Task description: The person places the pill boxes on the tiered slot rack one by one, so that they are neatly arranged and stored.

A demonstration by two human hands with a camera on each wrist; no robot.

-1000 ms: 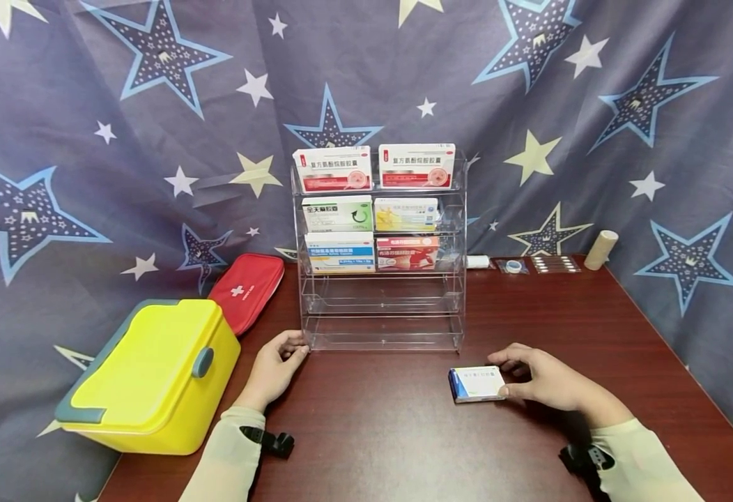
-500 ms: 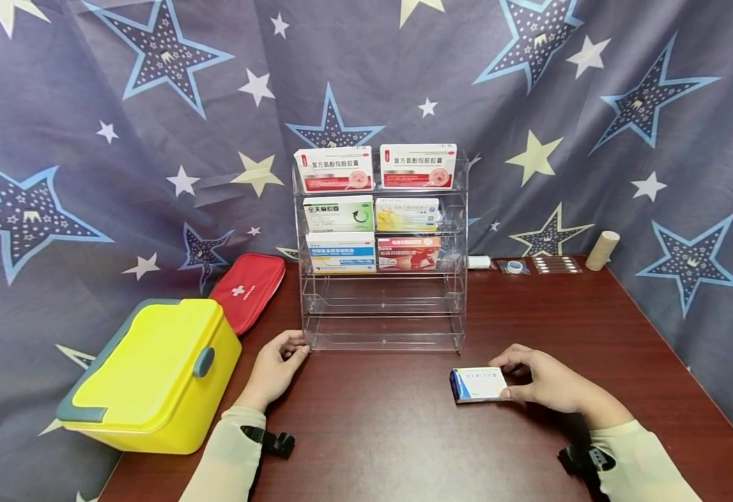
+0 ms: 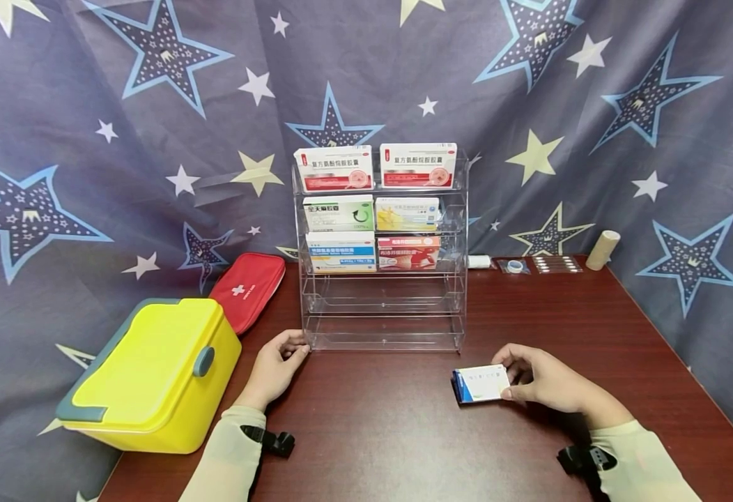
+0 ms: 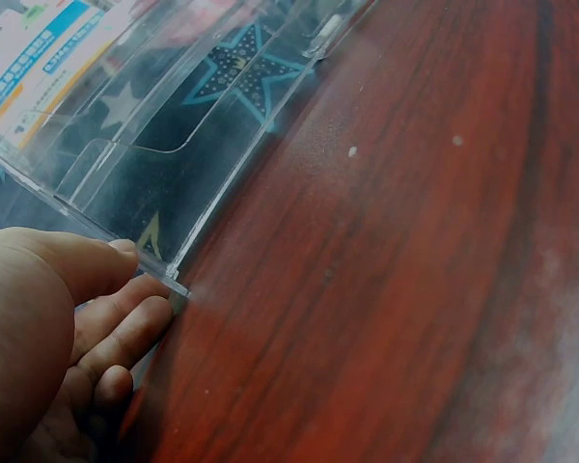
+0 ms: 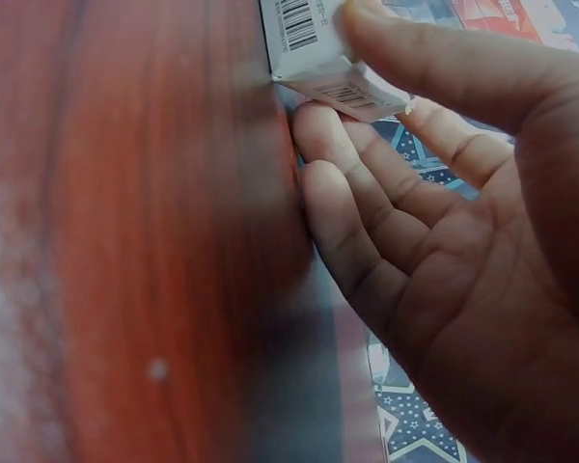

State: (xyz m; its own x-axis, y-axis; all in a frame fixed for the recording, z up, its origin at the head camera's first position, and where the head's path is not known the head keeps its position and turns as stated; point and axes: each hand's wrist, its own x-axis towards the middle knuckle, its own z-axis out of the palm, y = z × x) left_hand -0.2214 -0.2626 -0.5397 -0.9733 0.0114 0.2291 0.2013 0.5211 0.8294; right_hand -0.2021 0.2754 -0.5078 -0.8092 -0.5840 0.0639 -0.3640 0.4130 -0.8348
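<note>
In the head view a clear plastic display rack (image 3: 384,341) stands mid-table, its upper tiers filled with medicine boxes. At its lower left corner is my left hand (image 3: 276,369); the left wrist view shows the thumb and curled fingers pinching the edge of the side panel (image 4: 96,224). To the right, in front of the rack, my right hand (image 3: 545,380) pinches the right end of a white and blue medicine box (image 3: 484,383). That box is tilted just over the table, printed face up. Barcodes mark the box end (image 5: 347,95) in the right wrist view.
A yellow case (image 3: 153,376) with a grey handle and a red first-aid pouch (image 3: 247,293) lie left of the rack. Along the back right are a white roll (image 3: 479,262), a tape roll (image 3: 513,266), a cotton swab pack (image 3: 556,264) and a beige roll (image 3: 602,250).
My right hand has shifted slightly right with the medicine box, whose right end has risen and tilted a little. My left hand stays at the rack corner.
</note>
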